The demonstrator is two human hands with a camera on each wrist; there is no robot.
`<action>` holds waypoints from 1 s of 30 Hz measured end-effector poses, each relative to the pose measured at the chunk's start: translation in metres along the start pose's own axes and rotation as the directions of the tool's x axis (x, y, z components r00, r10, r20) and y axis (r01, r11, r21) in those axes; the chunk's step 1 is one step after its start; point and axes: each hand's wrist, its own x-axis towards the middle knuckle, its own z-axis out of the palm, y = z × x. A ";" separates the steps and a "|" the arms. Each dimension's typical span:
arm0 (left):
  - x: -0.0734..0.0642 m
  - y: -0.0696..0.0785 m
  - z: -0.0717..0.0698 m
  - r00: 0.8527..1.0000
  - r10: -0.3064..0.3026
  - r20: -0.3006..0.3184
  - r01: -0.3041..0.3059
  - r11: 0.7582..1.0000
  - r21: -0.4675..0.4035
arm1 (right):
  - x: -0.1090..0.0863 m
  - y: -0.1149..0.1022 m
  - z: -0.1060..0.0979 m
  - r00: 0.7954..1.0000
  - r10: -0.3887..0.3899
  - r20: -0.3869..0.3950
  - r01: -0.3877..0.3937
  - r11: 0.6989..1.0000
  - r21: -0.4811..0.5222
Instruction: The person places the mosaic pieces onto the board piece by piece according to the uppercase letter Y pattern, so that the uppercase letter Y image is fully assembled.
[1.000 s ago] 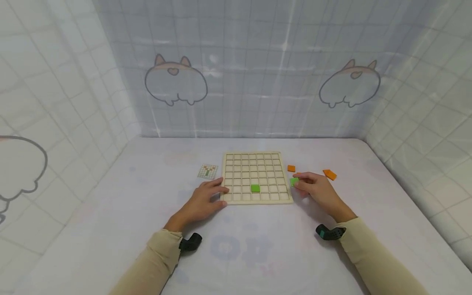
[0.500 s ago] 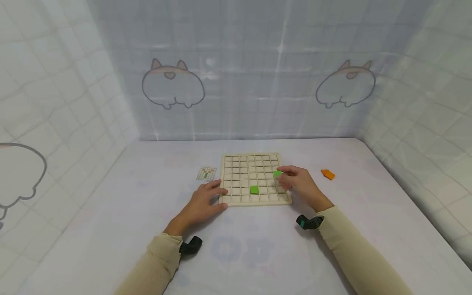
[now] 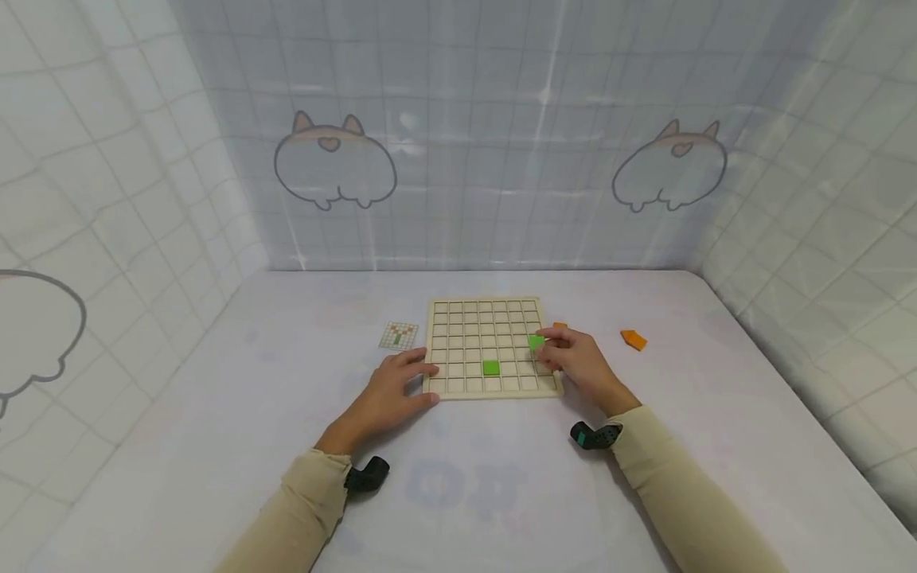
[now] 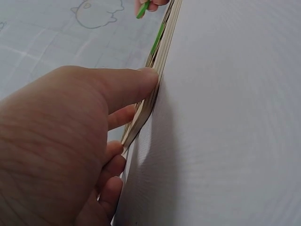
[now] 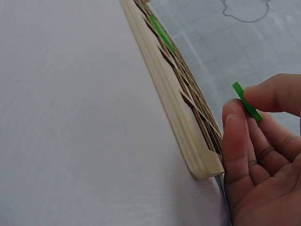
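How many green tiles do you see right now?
2. One green tile lies in the grid board's middle column, second row from the near edge; the other green tile is pinched in the right hand. Any beneath a hand would be hidden.

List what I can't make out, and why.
Head: parts of the held green tile and orange piece, covered by the right hand.
Head: exact pattern on the card, too small.
Left wrist: most of that hand, cut by the top edge.
Right wrist: far end of the board, cut by top edge.
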 end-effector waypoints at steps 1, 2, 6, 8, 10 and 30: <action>0.000 0.000 -0.001 1.000 -0.002 0.002 0.002 1.000 0.001 | 0.001 0.001 0.001 1.000 -0.004 0.006 0.004 1.000 -0.009; -0.001 0.000 -0.001 1.000 -0.004 0.005 0.004 1.000 -0.001 | 0.001 0.001 0.002 1.000 -0.006 0.009 0.006 1.000 -0.016; -0.002 -0.001 -0.003 1.000 0.007 0.000 -0.007 1.000 -0.001 | 0.001 -0.001 0.005 0.999 -0.012 0.036 0.013 0.999 -0.043; -0.001 -0.001 -0.004 1.000 0.005 0.002 -0.005 1.000 -0.005 | 0.000 -0.005 0.005 0.999 -0.003 0.044 0.005 0.999 -0.054; -0.001 -0.002 -0.003 1.000 0.011 -0.001 -0.011 1.000 -0.005 | -0.001 -0.008 0.005 0.998 0.006 0.057 -0.002 0.998 -0.068; -0.001 -0.001 0.001 1.000 0.017 -0.011 -0.017 1.000 0.004 | 0.013 -0.017 0.036 0.983 -0.083 0.164 0.109 0.981 -0.158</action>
